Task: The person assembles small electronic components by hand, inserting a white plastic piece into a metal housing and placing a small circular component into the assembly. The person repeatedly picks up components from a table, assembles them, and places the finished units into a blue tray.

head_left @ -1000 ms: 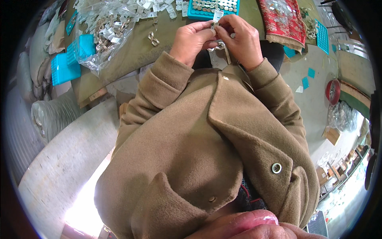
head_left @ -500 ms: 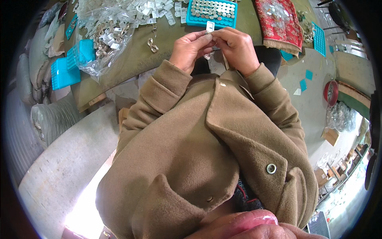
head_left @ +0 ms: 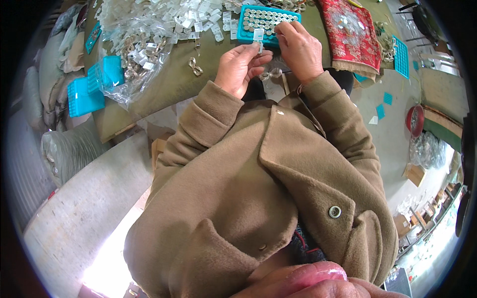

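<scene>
My left hand (head_left: 237, 69) pinches a small translucent white plastic case (head_left: 258, 35) between thumb and fingertips, with its lid part sticking up. A coiled clear wire (head_left: 271, 74) hangs beside the fingers, seemingly joined to the case. My right hand (head_left: 302, 52) is over the near right part of a teal tray (head_left: 244, 36), thumb and fingers drawn together. Whatever its fingertips hold, if anything, is hidden. Round silver button cells (head_left: 263, 20) sit in rows in the tray.
A heap of white plastic cases (head_left: 169, 17) covers the table's far left. Near it lie a clear bag (head_left: 130, 82) of coiled wires, one loose coil (head_left: 195, 66) and teal trays (head_left: 84, 97). A red patterned cloth (head_left: 354, 49) bearing small pale pieces drapes the table's right side.
My right hand has left the case and moved right and up to the tray. The left hand keeps the case, and the hanging wire coil shows more.
</scene>
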